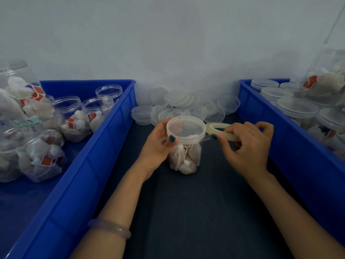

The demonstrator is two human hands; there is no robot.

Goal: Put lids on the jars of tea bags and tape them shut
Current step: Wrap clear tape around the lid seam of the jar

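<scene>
clear tape [210,128] is pinched in your right hand [248,146]; your left hand [158,144] clamps the lid [185,129]. hold the jar [186,159] steady; press tape where they meet.

The left hand [158,144] hides the upper left side of the jar [185,157]. The right hand [248,146] covers the near part of the tape roll [218,128]. The left crate [104,131] and the right crate [280,137] are cut off by the picture's edges. The print on the tags [46,161] is too small to read. The lids [179,101] at the back are blurred.
</scene>
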